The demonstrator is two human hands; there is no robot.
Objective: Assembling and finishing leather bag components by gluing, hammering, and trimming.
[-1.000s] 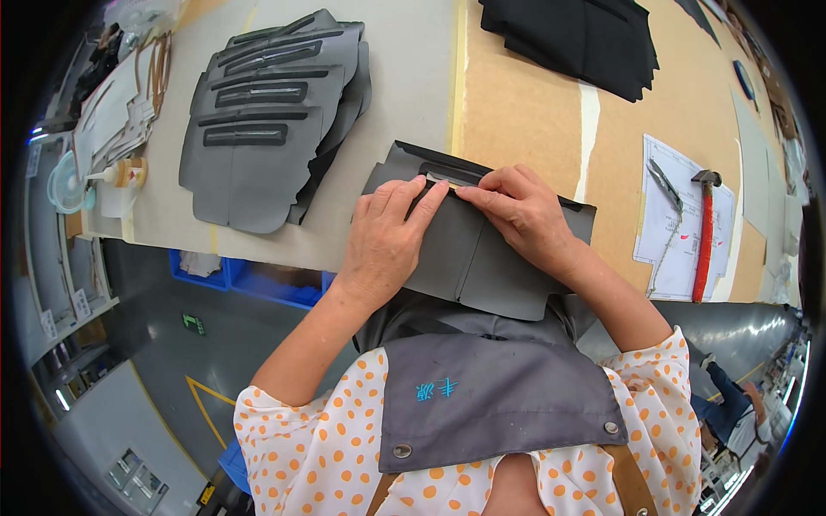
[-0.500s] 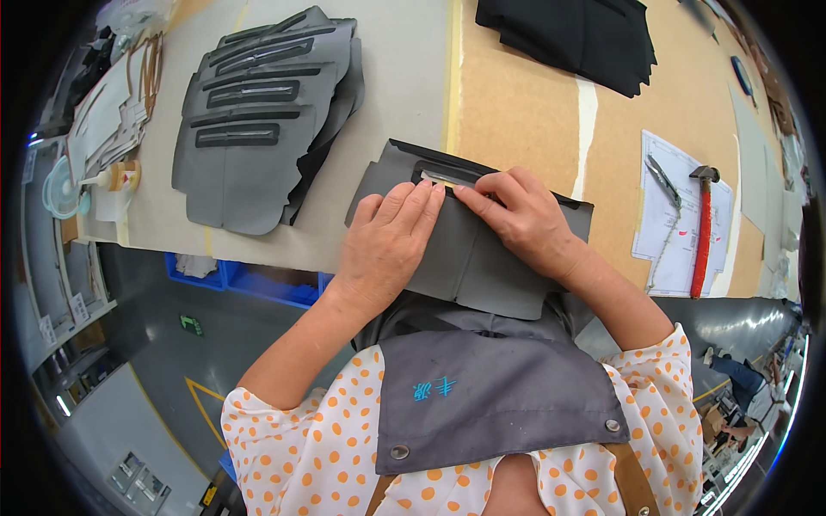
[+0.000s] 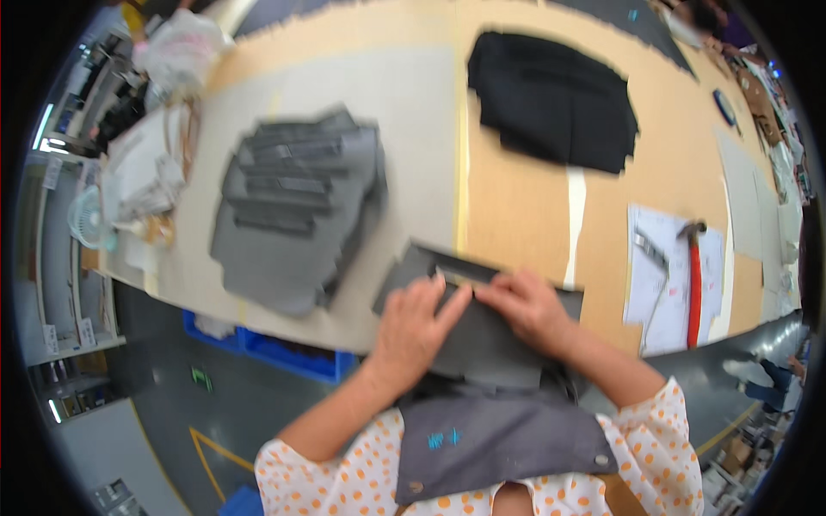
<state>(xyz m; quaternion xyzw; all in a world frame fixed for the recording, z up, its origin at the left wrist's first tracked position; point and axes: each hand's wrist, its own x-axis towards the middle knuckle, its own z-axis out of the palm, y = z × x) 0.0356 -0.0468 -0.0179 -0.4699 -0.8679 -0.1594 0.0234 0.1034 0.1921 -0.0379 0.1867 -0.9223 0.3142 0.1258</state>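
At the table's near edge lies a grey sheet-like panel (image 3: 495, 351) with a dark folded strip and a narrow slot along its far side. My left hand (image 3: 408, 327) presses on it beside the slot, fingers close together. My right hand (image 3: 535, 316) is closed at the slot's right part, thumb and forefinger on the panel's material. Both sets of fingertips almost meet there; motion blur and the fingers hide the fine detail. To the left is a fanned stack of similar grey panels (image 3: 267, 268) with dark-framed slots.
A black stack of pieces (image 3: 559, 107) lies farther back. On the right, a red-handled hammer (image 3: 694, 288) and a silver cutter-like tool (image 3: 651, 249) rest on a printed sheet (image 3: 645, 301). Blue bins (image 3: 292, 357) stand below the table edge. A pale blue fan-like object (image 3: 86, 217) is far left.
The whole view has shifted, so the table and hands appear lower and more of the far table shows. My hands stay at the panel's slot, the left fingers slightly rearranged.
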